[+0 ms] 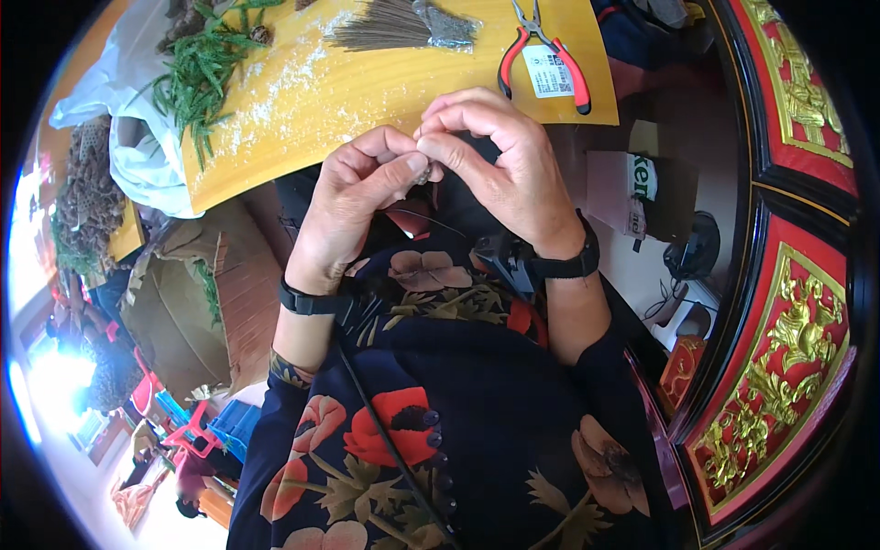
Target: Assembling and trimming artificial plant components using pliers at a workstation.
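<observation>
In front of my chest, my left hand [362,188] and my right hand [502,156] meet with thumbs and fingertips pinched together. Between them shows a bit of a small grey-brown piece [423,175], mostly covered by the fingers, so its kind is unclear. Just beyond the hands is a yellow tabletop [302,137] strewn with white flecks. Pliers [580,81] with red and black handles lie on it at the right, partly over a white printed label [547,73]. A bundle of thin brown sticks or wires [380,26], wrapped in clear plastic at one end, lies at the far middle.
Green artificial pine sprigs [195,81] lie at the table's left, beside a white plastic bag [137,128]. Brown cone-like pieces [90,183] are heaped further left. An open cardboard box [174,293] stands below. Right are a carton [614,188] and a red-and-gold carved panel [779,357].
</observation>
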Available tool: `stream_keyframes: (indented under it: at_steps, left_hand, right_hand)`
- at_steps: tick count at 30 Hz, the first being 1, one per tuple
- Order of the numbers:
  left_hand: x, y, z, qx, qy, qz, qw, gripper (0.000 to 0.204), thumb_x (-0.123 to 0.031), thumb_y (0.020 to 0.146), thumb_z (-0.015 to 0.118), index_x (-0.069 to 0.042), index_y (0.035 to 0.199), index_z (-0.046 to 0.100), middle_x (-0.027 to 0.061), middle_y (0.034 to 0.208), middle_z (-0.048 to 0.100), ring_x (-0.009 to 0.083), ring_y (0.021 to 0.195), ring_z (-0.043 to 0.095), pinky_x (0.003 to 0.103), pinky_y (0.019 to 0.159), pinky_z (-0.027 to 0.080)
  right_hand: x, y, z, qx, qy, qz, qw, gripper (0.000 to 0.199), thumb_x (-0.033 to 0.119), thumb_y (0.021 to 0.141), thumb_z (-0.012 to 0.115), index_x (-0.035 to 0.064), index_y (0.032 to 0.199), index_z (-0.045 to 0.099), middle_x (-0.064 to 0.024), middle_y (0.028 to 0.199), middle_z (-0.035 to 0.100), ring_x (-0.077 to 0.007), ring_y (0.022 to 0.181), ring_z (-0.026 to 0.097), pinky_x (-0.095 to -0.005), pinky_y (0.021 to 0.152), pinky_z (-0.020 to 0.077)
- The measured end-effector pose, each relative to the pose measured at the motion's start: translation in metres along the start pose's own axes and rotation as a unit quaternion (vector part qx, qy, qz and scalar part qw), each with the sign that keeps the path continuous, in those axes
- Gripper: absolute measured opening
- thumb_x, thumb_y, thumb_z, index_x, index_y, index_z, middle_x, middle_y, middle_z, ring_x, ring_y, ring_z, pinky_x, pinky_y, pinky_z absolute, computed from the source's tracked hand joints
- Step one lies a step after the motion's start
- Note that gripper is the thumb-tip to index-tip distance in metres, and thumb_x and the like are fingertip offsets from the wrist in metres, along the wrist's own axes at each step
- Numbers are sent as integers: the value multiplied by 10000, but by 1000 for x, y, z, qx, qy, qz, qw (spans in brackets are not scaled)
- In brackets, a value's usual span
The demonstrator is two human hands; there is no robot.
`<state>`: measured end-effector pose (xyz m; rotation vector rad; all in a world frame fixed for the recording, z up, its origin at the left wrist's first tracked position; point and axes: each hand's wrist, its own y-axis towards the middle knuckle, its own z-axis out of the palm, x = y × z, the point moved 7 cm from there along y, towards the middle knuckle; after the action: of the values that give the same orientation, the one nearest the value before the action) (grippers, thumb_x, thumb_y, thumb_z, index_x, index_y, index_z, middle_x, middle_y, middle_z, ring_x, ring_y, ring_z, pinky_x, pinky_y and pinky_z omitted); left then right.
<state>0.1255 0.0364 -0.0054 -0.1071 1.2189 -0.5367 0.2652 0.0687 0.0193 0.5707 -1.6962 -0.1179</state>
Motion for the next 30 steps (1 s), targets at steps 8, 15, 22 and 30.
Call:
stream_keyframes:
  at_steps: [8, 15, 22, 30]
  left_hand:
    - [-11, -4, -9, -42, 63, 22, 997, 112, -104, 903, 618, -11, 966, 612, 49, 880, 670, 71, 758, 598, 183, 692, 468]
    - [-23, -15, -34, -99, -13, 118, 988, 71, -86, 893, 618, -38, 945, 614, 60, 875, 666, 43, 723, 546, 166, 598, 399]
    - [-29, -24, -57, -62, -221, 138, 964, 113, -80, 909, 576, -77, 1021, 559, 85, 862, 636, 38, 580, 377, 167, 515, 307]
    - [-31, -41, -81, -75, -291, 146, 943, 224, -148, 912, 597, -67, 1104, 513, 78, 855, 586, 64, 610, 438, 171, 549, 374]
  right_hand:
    - [-11, 3, 21, -2, 104, 102, 989, 70, 47, 847, 651, -16, 875, 639, -78, 988, 599, -148, 932, 569, -277, 853, 437]
    - [6, 23, 33, -88, 62, 79, 991, 112, 68, 874, 632, -17, 945, 645, -54, 1014, 594, -135, 961, 560, -257, 883, 415]
    - [-6, 27, 66, 0, 228, 281, 932, 263, 107, 905, 615, -3, 1145, 605, -12, 959, 614, -85, 878, 564, -203, 792, 422]
    - [7, 45, 102, 58, 299, 349, 886, 318, 135, 901, 630, 6, 1187, 582, -5, 931, 617, -44, 742, 519, -182, 654, 402]
